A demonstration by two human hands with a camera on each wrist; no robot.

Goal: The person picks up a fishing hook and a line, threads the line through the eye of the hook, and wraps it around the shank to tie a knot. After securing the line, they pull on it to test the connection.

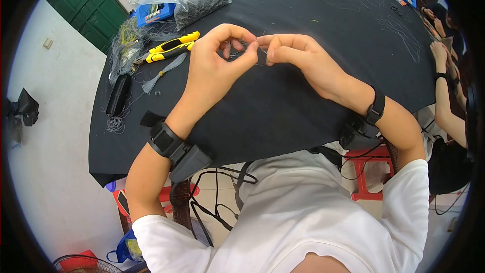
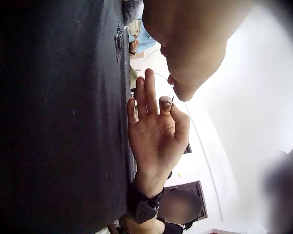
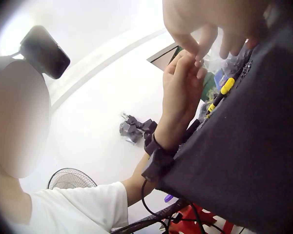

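Note:
Both hands meet fingertip to fingertip above the near part of the black-covered table (image 1: pixel 252 116). Thumb and index finger of the left hand (image 1: pixel 212 63) form a ring and pinch a thin wire-like line (image 1: pixel 262 64), part of which loops below the fingertips. The right hand (image 1: pixel 310 63) pinches the same line between thumb and bent index finger. In the left wrist view, a short dark tip of the line (image 2: pixel 173 100) sticks up at the right hand's (image 2: pixel 156 131) thumb and index finger, its other fingers extended. The left hand (image 3: pixel 178 97) partly overlaps the right in the right wrist view.
Left of the hands lie yellow-black pliers (image 1: pixel 172 49), a tied bundle of strands (image 1: pixel 162 74), a black case (image 1: pixel 119 94) and tangled line (image 1: pixel 126 45). Behind is a clear bag of dark small pieces (image 1: pixel 202 7). Loose strands (image 1: pixel 404 35) lie far right, near another person's arm (image 1: pixel 444 86).

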